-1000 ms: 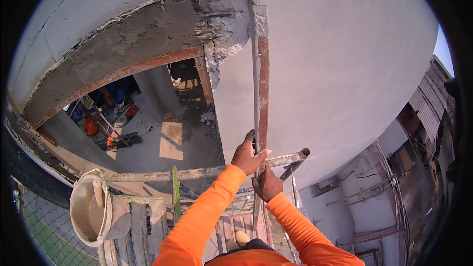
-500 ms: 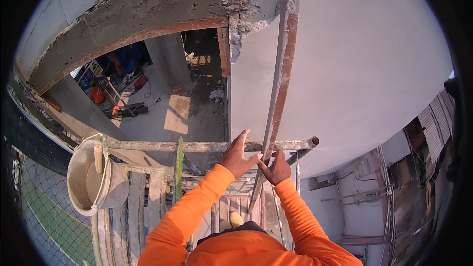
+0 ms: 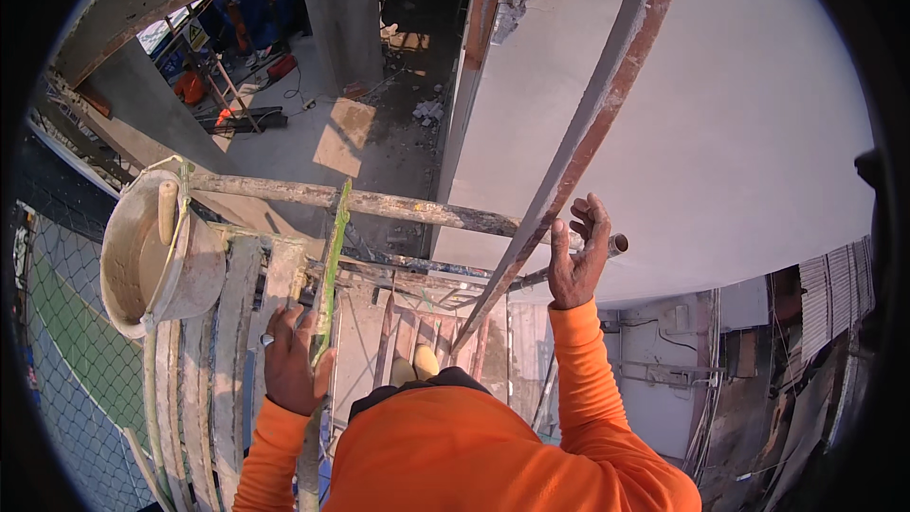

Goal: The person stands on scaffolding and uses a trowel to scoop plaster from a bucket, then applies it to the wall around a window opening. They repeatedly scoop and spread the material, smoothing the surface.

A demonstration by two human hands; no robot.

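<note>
My right hand [image 3: 580, 261] is raised beside the long grey bar [image 3: 592, 123] with a reddish-brown edge, its fingers loosely curled and apart, with nothing in them. The bar slants up from near my feet, crosses the horizontal scaffold pipe [image 3: 370, 205] and reaches the pale wall. Close to the pipe's open end, the right hand appears separate from the bar. My left hand [image 3: 296, 365], fingers spread, is over the planks [image 3: 232, 322] next to a green-stained upright [image 3: 332, 265]; whether it touches them I cannot tell. A ring shows on one finger.
A mortar-stained bucket [image 3: 204, 270] with a wooden handle [image 3: 168, 211] showing stands at the left planks. Beyond the pipe lies a lower floor [image 3: 284, 156] with rubble and tools. Netting [image 3: 66, 341] hangs at left; the smooth wall [image 3: 739, 133] rises at right.
Both hands have left the bar; my left hand moved down and left to the planks, my right hand up and right. The bar now slants further right, and the view has shifted.
</note>
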